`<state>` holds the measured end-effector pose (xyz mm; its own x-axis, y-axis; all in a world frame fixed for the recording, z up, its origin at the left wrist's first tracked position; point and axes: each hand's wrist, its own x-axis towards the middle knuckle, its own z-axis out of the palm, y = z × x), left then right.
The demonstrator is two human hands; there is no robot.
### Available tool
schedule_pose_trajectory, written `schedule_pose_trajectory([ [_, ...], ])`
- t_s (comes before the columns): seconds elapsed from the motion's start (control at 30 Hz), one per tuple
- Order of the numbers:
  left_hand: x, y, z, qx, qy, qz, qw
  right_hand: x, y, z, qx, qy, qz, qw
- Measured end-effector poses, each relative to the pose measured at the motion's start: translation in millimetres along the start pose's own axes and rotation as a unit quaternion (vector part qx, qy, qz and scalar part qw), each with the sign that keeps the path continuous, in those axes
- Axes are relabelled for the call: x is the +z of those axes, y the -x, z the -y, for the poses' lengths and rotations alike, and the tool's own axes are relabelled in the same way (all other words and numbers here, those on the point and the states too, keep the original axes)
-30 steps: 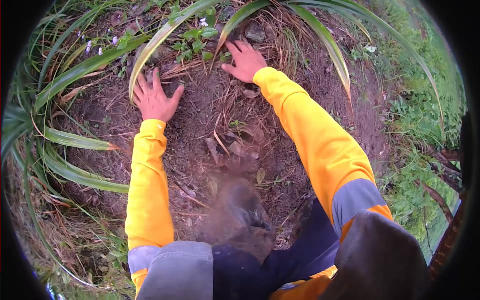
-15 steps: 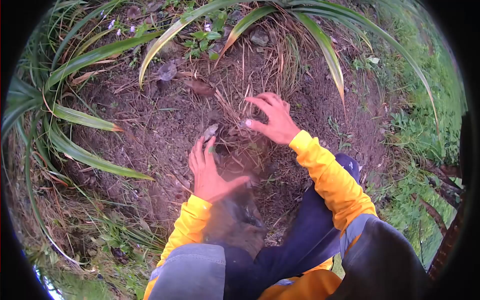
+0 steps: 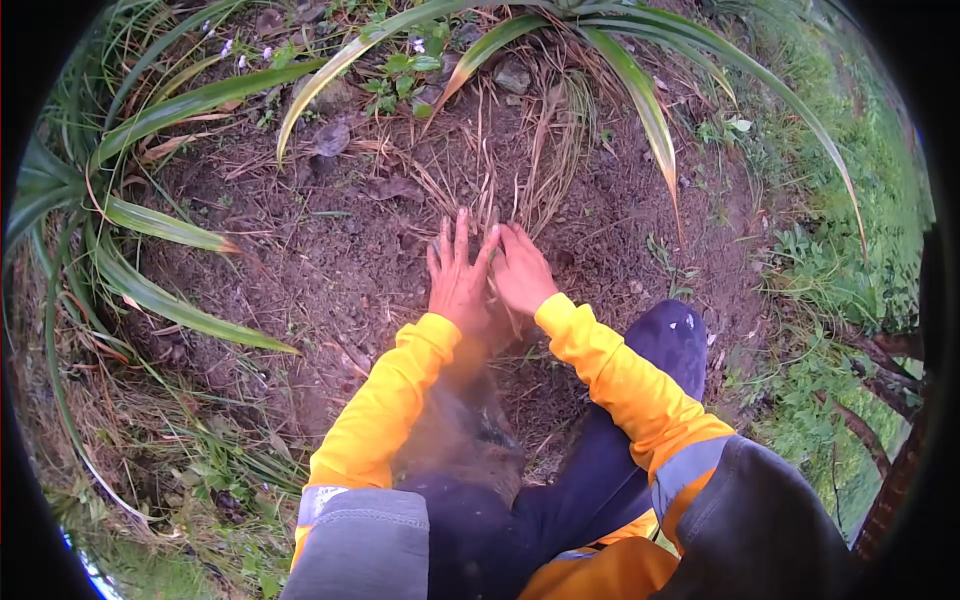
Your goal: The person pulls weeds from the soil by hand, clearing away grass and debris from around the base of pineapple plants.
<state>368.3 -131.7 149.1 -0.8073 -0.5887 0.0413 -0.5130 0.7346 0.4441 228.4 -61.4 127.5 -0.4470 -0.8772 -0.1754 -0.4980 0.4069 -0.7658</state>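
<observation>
My left hand (image 3: 460,280) lies over the dry grass and soil with its fingers stretched forward and apart. Right beside it, my right hand (image 3: 523,272) rests on the same spot, fingers extended and close together, its thumb side partly hidden. Dry grass stalks (image 3: 487,165) run from the base of the leafy plant down to the fingertips and under the hands. Dark, crumbly soil (image 3: 360,260) surrounds both hands. Nothing is visibly gripped in either one.
Long strap-like leaves (image 3: 640,85) arch over from the top, and another spiky plant (image 3: 60,190) stands at the left. A stone (image 3: 512,76) and a grey dead leaf (image 3: 332,138) lie on the soil. My bent knee (image 3: 672,340) is at the right, with brown branches (image 3: 865,430) beyond.
Both hands have come together from apart, the left moving up and right, the right shifting slightly down and left. They now press side by side onto the stalks and soil.
</observation>
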Motion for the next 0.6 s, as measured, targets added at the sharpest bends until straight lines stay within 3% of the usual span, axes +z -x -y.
schedule_pose_trajectory([
  [0.03, 1.4, -7.1, 1.1, 0.005, 0.038, -0.005, 0.999, -2.3, 8.8, 8.3, -0.008, -0.053, -0.026, 0.998],
  [0.13, -3.2, -26.8, 13.5, 0.122, -0.006, 0.024, 0.992, -19.4, 19.4, 9.7, 0.068, -0.106, 0.126, 0.984],
  [0.23, -12.4, -43.2, 12.3, 0.175, -0.057, 0.138, 0.973, 18.9, 26.5, -42.9, 0.049, -0.201, 0.062, 0.976],
  [0.27, -12.6, -47.7, 15.0, 0.186, -0.068, 0.181, 0.963, 17.2, 24.8, -50.5, 0.075, -0.298, 0.095, 0.947],
  [0.33, 1.0, -47.5, 20.9, 0.191, -0.086, 0.131, 0.969, -11.4, 25.6, -36.8, 0.133, -0.457, 0.155, 0.866],
  [0.4, 25.8, -43.1, 32.7, 0.184, -0.071, 0.073, 0.978, -46.3, 30.1, -25.0, 0.166, -0.429, 0.083, 0.884],
  [0.43, 23.8, -41.0, 30.6, 0.211, -0.056, -0.002, 0.976, -71.9, 32.7, -12.6, 0.18, -0.415, 0.035, 0.891],
  [0.53, 17.1, -30.1, 47.0, 0.163, -0.037, 0.043, 0.985, -99.8, 32.7, -36.9, 0.215, -0.385, -0.042, 0.896],
  [0.6, -22.4, -17.1, 46.8, 0.144, 0.009, 0.004, 0.99, -95.9, 27.2, -48.3, 0.215, -0.39, -0.044, 0.894],
])
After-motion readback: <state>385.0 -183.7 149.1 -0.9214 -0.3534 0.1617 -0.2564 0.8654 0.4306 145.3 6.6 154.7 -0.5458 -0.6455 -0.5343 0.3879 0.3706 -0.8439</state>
